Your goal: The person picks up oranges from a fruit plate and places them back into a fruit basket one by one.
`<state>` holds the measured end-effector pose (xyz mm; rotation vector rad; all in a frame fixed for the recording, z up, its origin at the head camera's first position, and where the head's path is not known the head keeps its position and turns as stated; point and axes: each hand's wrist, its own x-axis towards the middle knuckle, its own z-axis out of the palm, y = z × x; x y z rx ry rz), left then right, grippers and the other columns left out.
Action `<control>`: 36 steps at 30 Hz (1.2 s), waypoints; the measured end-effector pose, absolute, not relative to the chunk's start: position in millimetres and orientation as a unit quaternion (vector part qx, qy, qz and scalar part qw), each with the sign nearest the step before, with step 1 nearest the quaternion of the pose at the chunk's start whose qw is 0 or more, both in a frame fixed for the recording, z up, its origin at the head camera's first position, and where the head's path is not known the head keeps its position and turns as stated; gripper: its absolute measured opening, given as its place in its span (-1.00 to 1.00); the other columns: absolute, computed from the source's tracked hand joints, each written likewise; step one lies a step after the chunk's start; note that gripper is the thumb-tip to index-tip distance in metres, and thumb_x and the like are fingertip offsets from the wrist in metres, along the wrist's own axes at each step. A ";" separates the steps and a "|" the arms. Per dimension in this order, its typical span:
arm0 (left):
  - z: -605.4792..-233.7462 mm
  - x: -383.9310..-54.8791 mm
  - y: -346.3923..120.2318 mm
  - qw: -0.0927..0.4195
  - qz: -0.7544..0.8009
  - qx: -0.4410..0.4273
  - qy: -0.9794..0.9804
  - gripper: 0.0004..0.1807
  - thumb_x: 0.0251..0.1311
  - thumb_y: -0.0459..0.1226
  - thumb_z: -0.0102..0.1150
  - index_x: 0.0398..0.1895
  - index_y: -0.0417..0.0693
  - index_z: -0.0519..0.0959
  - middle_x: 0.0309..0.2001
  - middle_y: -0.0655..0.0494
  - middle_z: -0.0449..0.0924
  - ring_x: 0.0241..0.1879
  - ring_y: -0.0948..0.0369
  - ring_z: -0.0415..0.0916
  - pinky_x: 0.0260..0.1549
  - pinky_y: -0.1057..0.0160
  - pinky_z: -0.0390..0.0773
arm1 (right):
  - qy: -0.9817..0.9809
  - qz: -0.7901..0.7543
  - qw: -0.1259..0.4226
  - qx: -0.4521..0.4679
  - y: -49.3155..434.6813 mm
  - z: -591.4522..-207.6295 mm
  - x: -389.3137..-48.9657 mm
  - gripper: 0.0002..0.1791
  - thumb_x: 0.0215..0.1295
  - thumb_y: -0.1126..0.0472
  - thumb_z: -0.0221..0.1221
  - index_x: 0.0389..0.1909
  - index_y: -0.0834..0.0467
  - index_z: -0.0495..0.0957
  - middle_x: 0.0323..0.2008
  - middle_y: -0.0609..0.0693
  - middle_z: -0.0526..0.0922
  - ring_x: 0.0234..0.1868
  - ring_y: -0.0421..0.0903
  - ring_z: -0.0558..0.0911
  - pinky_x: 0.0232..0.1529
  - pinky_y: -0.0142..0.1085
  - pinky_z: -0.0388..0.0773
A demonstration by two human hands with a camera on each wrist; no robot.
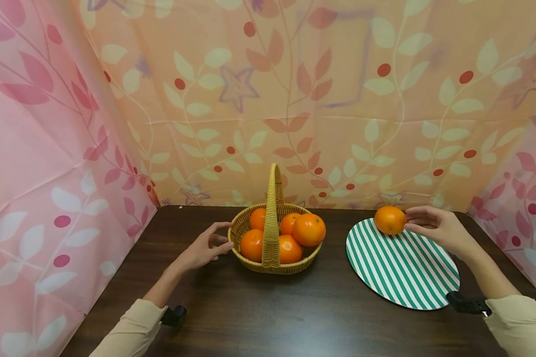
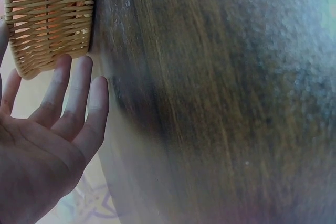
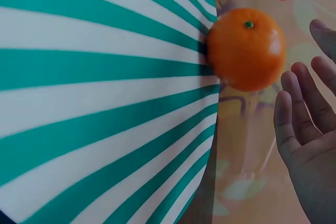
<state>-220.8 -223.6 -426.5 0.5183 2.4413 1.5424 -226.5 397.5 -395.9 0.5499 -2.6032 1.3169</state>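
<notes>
My left hand point(image 1: 204, 251) is at the left rim of a yellow wicker basket point(image 1: 254, 265), with thumb and index fingertips right at the edge. In the left wrist view its other fingers point(image 2: 80, 85) extend loosely beside the woven wall point(image 2: 52, 30). Several oranges point(image 1: 309, 229) are heaped in the basket under its tall handle. On the far part of a round green-and-white striped mat point(image 1: 402, 270) sits a single orange point(image 1: 390, 220). My right hand point(image 1: 442, 230) is just right of that orange; the right wrist view shows a gap between its relaxed fingers point(image 3: 302, 98) and the fruit.
The dark wooden table point(image 1: 277, 307) carries the basket near its back middle and the mat on the right. A patterned cloth point(image 1: 250, 99) hangs behind the table's far edge, and pink cloth point(image 1: 49, 163) hangs at the left side.
</notes>
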 end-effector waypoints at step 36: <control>-425.7 -221.9 -225.0 0.101 0.510 0.186 0.834 -0.35 0.44 -0.24 0.23 0.50 -0.07 0.22 0.09 -0.32 0.56 -0.10 -0.18 0.65 -0.28 -0.10 0.63 | -0.905 0.378 0.011 0.195 400.4 -417.3 -270.9 -0.23 0.33 0.22 0.38 0.42 0.40 0.24 0.20 0.46 0.47 0.09 0.41 0.54 0.09 0.30 0.40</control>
